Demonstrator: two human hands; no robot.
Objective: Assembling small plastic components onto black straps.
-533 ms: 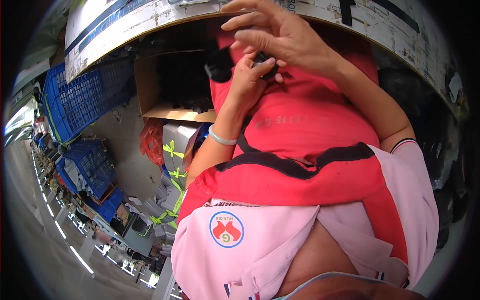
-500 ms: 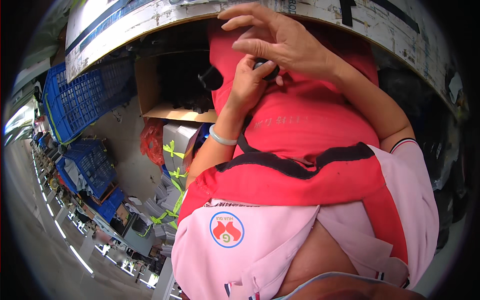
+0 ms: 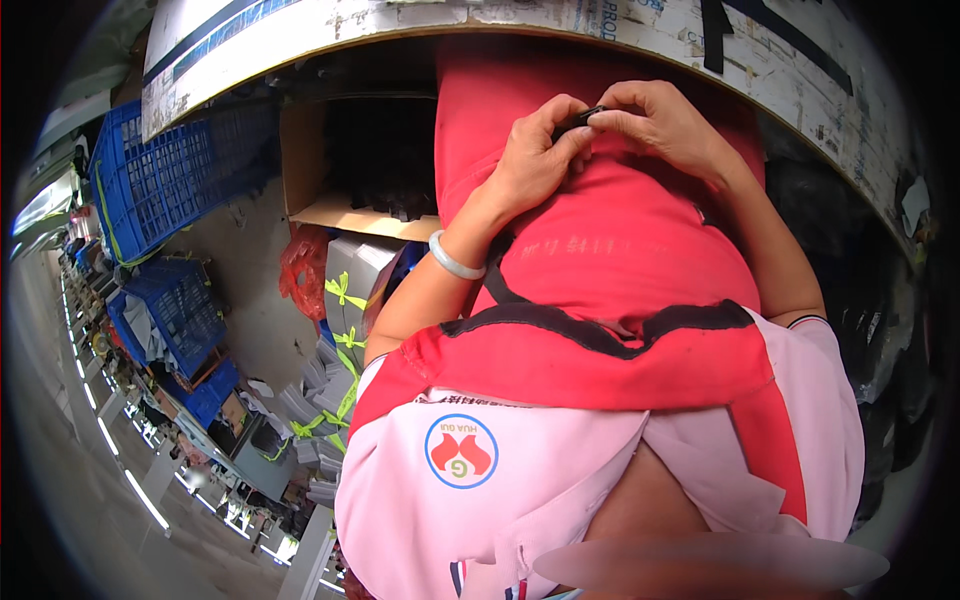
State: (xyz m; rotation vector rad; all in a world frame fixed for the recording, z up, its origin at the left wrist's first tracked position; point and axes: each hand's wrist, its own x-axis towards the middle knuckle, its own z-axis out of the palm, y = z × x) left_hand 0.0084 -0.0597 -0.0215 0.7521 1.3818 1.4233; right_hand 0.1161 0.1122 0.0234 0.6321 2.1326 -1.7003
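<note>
A small black piece (image 3: 590,115) sits between my two hands above the red apron (image 3: 630,270) on my lap; its exact kind does not show. My left hand (image 3: 540,155), with a pale bangle on its wrist, pinches the piece between thumb and fingers. From the other side my right hand (image 3: 665,125) has its thumb and bent index finger closed at the piece's upper end. Most of the piece is covered by the fingers.
A worn white tabletop (image 3: 400,25) with black tape crosses the top. To my left are an open cardboard box (image 3: 305,160) with dark contents, a blue crate (image 3: 150,195), a red plastic bag (image 3: 303,272) and paper stacks tied with yellow-green ribbon. Dark plastic bags (image 3: 860,290) lie at right.
My right hand has come down from above my left and closed at the black piece. A separate black object in mid-air left of my hands is no longer visible.
</note>
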